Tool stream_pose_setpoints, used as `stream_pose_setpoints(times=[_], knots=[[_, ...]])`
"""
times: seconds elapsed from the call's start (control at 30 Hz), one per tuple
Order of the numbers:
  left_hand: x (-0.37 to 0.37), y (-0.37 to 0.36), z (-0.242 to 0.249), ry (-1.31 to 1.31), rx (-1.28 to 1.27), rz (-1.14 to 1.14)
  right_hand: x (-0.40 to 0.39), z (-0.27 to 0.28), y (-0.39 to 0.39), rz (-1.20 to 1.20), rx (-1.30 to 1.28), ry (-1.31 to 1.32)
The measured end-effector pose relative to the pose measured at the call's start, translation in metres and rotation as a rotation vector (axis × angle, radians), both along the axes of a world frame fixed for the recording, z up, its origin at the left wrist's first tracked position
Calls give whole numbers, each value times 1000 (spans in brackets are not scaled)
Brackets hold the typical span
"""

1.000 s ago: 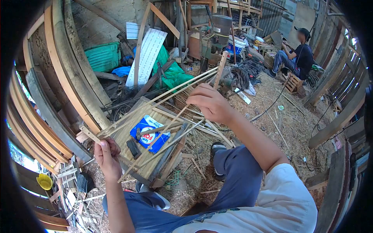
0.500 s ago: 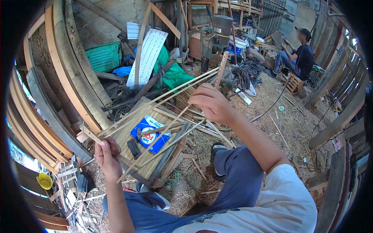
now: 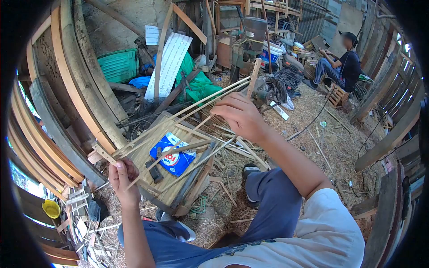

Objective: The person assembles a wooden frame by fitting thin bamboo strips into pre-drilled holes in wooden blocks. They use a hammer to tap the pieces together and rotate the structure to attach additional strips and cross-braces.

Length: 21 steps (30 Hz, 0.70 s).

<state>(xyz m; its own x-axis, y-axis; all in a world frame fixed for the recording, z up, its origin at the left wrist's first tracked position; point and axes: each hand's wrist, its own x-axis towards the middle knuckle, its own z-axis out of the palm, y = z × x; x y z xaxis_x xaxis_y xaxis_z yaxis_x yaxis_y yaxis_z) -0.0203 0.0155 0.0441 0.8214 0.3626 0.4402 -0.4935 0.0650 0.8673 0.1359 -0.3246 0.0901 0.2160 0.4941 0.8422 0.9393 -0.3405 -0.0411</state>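
Observation:
My left hand (image 3: 124,178) is closed on a short wooden crosspiece (image 3: 105,154) with small holes, thumb on top. Long thin strips (image 3: 203,103) run from it to a second upright crosspiece (image 3: 254,78) beyond my right hand. My right hand (image 3: 239,115) pinches the upper end of a thin wooden stick (image 3: 195,129), which slants down left towards my left wrist. Below lies a low wooden bench (image 3: 178,196). On it are a blue-and-white packet marked FOX (image 3: 179,165), a hammer (image 3: 190,147) lying across the packet, and a dark block (image 3: 154,172).
Curved timber boards (image 3: 85,89) lean at the left. A green crate (image 3: 118,64) and green plastic sheet (image 3: 196,87) lie behind the bench. A person (image 3: 344,64) sits at the far right. Wood shavings (image 3: 304,161) cover the floor, crossed by a black cable (image 3: 313,120).
My right hand has shifted slightly left, and the stick's lower end has moved up and left, closer to my left wrist. My left hand stays put. The seated person's hands have moved.

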Motion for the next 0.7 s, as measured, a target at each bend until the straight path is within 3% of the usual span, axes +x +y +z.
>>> stream_pose_setpoints(times=[0.3,0.4,0.6,0.7], knots=[[2,4,-8,2,-105,-2,4,-4,9,-116,27,-60],[-2,10,-11,-35,-241,-201,2,-1,12,-150,28,-85],[-5,7,-15,-43,-155,-140,0,-3,16,-221,40,-82],[-9,9,-13,-49,-43,-252,6,-6,13,-207,48,-66]])
